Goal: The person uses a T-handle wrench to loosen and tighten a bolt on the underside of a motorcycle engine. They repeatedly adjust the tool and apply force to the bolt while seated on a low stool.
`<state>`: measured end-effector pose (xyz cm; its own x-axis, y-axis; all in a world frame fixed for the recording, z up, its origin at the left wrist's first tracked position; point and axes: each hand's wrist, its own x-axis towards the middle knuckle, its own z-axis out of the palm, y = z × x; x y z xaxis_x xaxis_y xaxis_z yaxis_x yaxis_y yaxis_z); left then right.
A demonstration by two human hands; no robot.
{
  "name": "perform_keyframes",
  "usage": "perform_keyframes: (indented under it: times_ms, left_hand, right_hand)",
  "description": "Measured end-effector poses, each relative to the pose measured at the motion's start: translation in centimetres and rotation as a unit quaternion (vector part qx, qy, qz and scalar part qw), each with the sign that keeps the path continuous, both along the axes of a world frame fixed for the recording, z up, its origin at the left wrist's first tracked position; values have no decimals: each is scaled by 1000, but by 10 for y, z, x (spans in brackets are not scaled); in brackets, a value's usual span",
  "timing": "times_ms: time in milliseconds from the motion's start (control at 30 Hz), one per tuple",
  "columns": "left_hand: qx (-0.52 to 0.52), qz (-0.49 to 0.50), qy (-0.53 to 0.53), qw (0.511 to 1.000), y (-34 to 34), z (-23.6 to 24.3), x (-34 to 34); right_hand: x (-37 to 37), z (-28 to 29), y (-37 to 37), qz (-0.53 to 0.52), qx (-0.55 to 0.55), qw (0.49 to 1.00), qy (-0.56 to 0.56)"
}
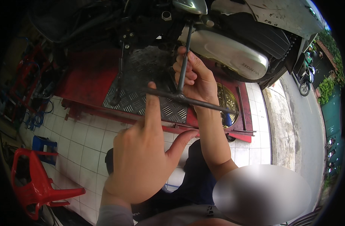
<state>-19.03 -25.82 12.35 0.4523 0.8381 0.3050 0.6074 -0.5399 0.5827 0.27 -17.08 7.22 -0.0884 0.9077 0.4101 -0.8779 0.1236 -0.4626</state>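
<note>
A dark metal T-handle wrench (pixel 184 69) stands with its shaft against the scooter, beside the silver engine-side cover (pixel 229 52). My right hand (pixel 202 81) has its fingers and thumb wrapped round the shaft above the crossbar. With its index finger stretched out, my left hand (pixel 140 162) touches the left end of the crossbar; its thumb is spread wide and it grips nothing. Where the shaft meets the scooter, the far tip is hard to make out.
The scooter is over a red platform (pixel 82 71) with a checkered metal plate (pixel 172 111). A gold round tray (pixel 234 98) holds small parts and something blue. A thin rod (pixel 241 107) lies beside it. Lower left are a red plastic chair (pixel 40 180) and a blue stool (pixel 44 145).
</note>
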Motion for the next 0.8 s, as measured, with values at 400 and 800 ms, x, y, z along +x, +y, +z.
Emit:
perform_keyframes:
  times_ms: [400, 800]
  left_hand:
    - [13, -21, -69, 997, -2, 4, 1]
    - [68, -61, -92, 992, 1, 4, 8]
  right_hand:
    - [-3, 1, 1, -19, -14, 1000, -2]
    - [-6, -1, 7, -10, -14, 1000, 12]
